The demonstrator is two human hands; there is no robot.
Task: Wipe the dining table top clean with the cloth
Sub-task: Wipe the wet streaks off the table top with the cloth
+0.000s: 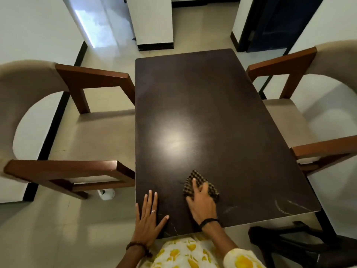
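The dark brown dining table top (202,113) stretches away from me, with a bright light reflection near its middle. A dark checked cloth (193,176) lies on the near part of the top. My right hand (201,204) presses down on the cloth, fingers spread over it. My left hand (149,217) rests flat on the table near its left front corner, fingers apart and holding nothing. Pale scuff marks (286,206) show near the right front corner.
An upholstered armchair with wooden arms (63,132) stands close to the table's left side, and another (309,113) at the right. A dark stool or chair (289,240) sits by the right front corner. A small white object (106,194) lies on the floor.
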